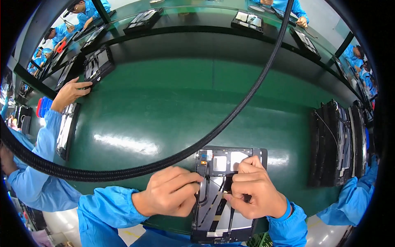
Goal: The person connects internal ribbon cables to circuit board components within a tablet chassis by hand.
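An opened tablet (212, 191) lies near the table's front edge with its silver inner plates, black strips and thin cables showing. My left hand (173, 192) is curled at the tablet's left edge, fingertips touching or just above the frame; its thumb is hidden. Over the tablet's right half, my right hand (253, 189) is closed, with thumb and fingers drawn together beside a dark piece (228, 183) near the middle. What either hand pinches is too small or hidden to name. A blue band (284, 212) circles my right wrist.
A black braided hose (230, 119) arcs across the view above the table (164, 94). Opened tablets stand stacked (337, 144) at the right. On the left, a co-worker's hand (70, 94) touches another tablet (98, 64). More tablets line the raised shelf; several people work beyond it.
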`<control>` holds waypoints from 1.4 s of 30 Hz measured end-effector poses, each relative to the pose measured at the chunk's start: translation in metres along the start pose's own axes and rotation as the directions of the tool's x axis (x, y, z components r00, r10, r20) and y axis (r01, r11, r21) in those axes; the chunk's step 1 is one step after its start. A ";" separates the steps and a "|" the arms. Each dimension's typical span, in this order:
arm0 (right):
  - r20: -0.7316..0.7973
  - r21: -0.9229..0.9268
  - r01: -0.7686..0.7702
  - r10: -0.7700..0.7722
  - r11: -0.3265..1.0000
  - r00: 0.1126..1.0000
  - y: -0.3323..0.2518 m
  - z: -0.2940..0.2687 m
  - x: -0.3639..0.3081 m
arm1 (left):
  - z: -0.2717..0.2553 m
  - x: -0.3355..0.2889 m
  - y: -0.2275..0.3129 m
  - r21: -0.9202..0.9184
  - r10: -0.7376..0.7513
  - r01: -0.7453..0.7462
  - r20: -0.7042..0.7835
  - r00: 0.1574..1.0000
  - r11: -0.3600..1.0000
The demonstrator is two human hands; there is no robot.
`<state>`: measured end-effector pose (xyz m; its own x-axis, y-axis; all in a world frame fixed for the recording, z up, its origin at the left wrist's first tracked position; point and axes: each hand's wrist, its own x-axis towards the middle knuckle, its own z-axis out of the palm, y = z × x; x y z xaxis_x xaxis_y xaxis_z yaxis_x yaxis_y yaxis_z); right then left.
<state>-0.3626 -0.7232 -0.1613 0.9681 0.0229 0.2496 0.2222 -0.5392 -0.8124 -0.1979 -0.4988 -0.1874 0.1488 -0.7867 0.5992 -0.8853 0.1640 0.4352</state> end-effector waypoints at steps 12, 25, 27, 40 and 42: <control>-0.113 -0.098 0.033 -0.044 0.995 0.993 -0.003 -0.006 -0.004 | -0.001 0.004 0.036 0.350 -0.034 -0.050 0.230 0.973 0.935; -0.227 -0.205 -0.148 0.100 0.967 0.969 0.011 -0.030 -0.015 | 0.012 0.035 -0.001 0.138 0.386 -0.428 0.252 0.887 0.893; -0.133 -0.125 -0.205 0.189 0.971 0.973 0.016 -0.042 -0.020 | 0.012 0.040 0.001 0.088 0.386 -0.422 0.272 0.881 0.902; -0.009 0.051 -0.228 0.229 0.972 0.973 0.042 -0.061 -0.029 | 0.037 0.032 0.060 -0.208 -0.042 0.075 0.157 0.987 0.975; -0.017 0.097 -0.227 0.229 0.969 0.973 0.041 -0.062 -0.029 | 0.035 0.037 0.068 -0.231 -0.063 0.108 0.192 0.979 0.967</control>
<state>-0.3891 -0.7979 -0.1693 0.9912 -0.1154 0.0654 0.0071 -0.4464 -0.8948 -0.2678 -0.5382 -0.1592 0.1168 -0.8952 0.4301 -0.7380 0.2116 0.6408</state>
